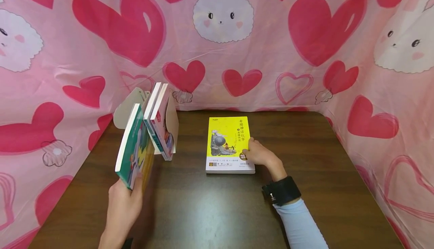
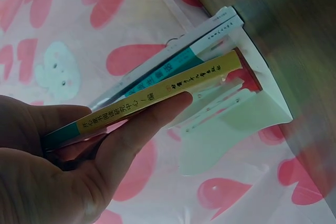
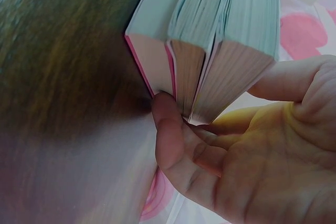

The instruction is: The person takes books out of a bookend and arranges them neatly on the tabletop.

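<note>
My left hand (image 1: 124, 200) grips a green and yellow book (image 1: 132, 149), thumb on one side and fingers on the other. The book stands on edge, tilted, in front of the cream bookend (image 1: 172, 115). Inside the bookend lean a few upright books (image 1: 162, 128); in the left wrist view, a teal and white spine (image 2: 173, 62) shows behind the held book. On the table lies a yellow-covered book (image 1: 226, 136), topmost of a small stack whose page edges (image 3: 226, 72) fill the right wrist view. My right hand (image 1: 262, 154) holds this stack at its right side, fingers against the lower edges.
The dark wooden table (image 1: 210, 211) carries everything. A pink cloth (image 1: 264, 53) with hearts and rabbits hangs behind and on both sides. The bookend stands toward the table's far left, close to the cloth.
</note>
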Demonstrator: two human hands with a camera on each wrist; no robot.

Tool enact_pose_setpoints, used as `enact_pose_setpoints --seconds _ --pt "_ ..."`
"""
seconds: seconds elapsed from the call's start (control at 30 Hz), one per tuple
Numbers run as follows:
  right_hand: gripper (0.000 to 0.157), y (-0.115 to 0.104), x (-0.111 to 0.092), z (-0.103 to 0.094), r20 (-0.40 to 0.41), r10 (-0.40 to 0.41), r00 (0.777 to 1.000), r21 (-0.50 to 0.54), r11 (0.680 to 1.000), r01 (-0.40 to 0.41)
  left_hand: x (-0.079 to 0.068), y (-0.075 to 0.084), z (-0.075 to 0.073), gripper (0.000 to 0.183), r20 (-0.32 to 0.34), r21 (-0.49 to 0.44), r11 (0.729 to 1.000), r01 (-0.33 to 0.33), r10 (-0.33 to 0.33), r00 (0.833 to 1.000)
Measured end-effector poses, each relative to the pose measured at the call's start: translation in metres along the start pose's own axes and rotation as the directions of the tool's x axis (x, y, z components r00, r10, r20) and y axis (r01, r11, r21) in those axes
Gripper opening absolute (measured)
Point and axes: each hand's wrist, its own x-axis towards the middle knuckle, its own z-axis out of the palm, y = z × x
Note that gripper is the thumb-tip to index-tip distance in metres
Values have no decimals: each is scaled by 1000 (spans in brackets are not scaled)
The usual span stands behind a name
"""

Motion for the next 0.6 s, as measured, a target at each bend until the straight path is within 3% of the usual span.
enact_pose_setpoints --seconds 0.6 --pt "59 0 1 0 7 13 1000 -6 1000 -12 -16 8 3 42 -14 10 1000 18 -18 1000"
